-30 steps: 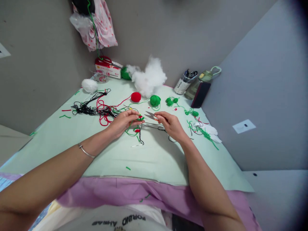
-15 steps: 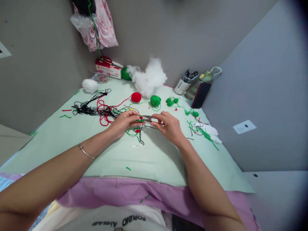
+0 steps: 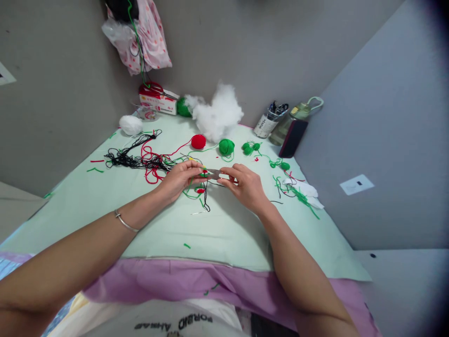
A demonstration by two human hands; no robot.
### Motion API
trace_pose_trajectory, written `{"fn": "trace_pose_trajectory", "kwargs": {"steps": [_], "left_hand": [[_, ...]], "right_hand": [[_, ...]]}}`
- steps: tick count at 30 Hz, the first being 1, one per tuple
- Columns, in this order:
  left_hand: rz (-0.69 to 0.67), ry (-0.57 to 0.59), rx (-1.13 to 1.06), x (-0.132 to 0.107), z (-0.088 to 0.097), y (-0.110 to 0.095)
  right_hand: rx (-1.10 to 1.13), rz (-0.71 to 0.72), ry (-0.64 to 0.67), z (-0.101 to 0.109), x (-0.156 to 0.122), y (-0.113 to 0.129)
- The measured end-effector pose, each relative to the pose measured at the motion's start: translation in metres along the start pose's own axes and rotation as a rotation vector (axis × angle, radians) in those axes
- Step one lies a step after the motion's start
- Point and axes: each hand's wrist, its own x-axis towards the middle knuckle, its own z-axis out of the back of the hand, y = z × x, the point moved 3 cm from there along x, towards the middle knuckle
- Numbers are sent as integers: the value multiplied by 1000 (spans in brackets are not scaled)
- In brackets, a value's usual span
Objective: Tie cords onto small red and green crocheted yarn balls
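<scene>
Purple cloth (image 3: 150,281) along near edge; pale green table cover (image 3: 224,238) beyond it, one green snippet (image 3: 187,245) lying there. Farther in, needle (image 3: 197,214) flat on the cover, black thread (image 3: 206,206) beside it. Second red-and-green piece (image 3: 199,190) just on the near side of the hands. Left hand (image 3: 182,178): thumb and fingers pinching small red-and-green piece (image 3: 205,172), centre of table. Right hand (image 3: 243,185): fingers closed around handles of scissors (image 3: 213,174), blades pointing left, tips at the pinched piece; contact or cut cannot be told. Beyond, to the left: black yarn tangle (image 3: 126,158). Farther, mid-table: green ball (image 3: 226,147), red ball (image 3: 198,142). Far right: phone (image 3: 293,139) propped upright against bottle (image 3: 278,132); pen cup (image 3: 265,126) beside. Far side, centre: white stuffing (image 3: 220,114) heaped. Far left: box (image 3: 157,103), red-handled scissors (image 3: 151,88) on top.
</scene>
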Motion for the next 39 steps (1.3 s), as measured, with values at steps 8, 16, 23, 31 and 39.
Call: {"fn": "trace_pose_trajectory", "kwargs": {"steps": [8,16,23,31,39], "left_hand": [[-10,-1,-40,-2,-2,1],[-26,30,-52,-5,-6,-1],[0,71,-57,-5,-9,1],[32,106,-56,-4,-7,2],[65,137,-57,-2,-4,6]], "right_hand": [[25,-9,20,-4,0,4],[23,-40,9,-2,0,3],[27,-46,19,0,1,5],[157,-108,55,3,1,8],[166,-110,52,3,1,9]]}}
